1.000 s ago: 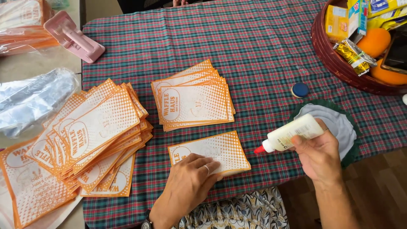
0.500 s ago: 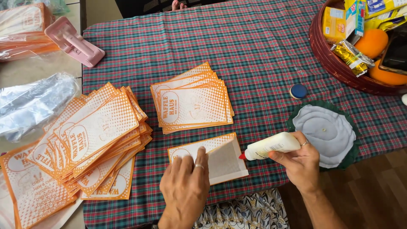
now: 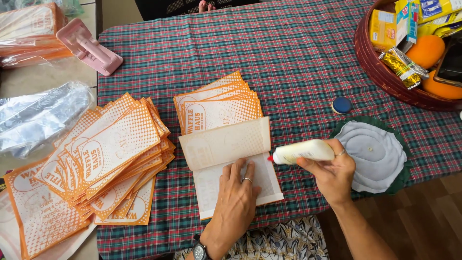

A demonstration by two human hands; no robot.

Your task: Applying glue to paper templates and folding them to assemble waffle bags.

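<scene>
seen from above, the left hand [image 3: 236, 197] lies flat with fingers spread, pressing down the lower half of an opened white paper bag with a faint orange dotted print [image 3: 231, 166], which sits on the bench just in front of the person. the bag's upper flap is folded back and leans against a small fanned stack of orange-and-white printed paper bags [image 3: 219, 108] behind it. the right hand [image 3: 329, 173] is wrapped around a white squeeze bottle of glue with a red tip [image 3: 301, 151], held sideways, the tip at the bag's right edge. judging from this, a hard squeeze could put out too much glue and foul the cloth or stick the bag shut in the wrong place, and if the pressing hand lifted, the flap might fall onto wet glue. the bench wears a red, green and white plaid tablecloth [image 3: 288, 58]. to the left lies a larger fanned heap of printed bags [image 3: 108, 156]; to the right, a round grey-white pad on a dark green mat [image 3: 378, 154], a small blue bottle cap [image 3: 341, 105] and a dark red woven basket of snacks and oranges [image 3: 380, 72]. wooden floor shows at lower right.
</scene>
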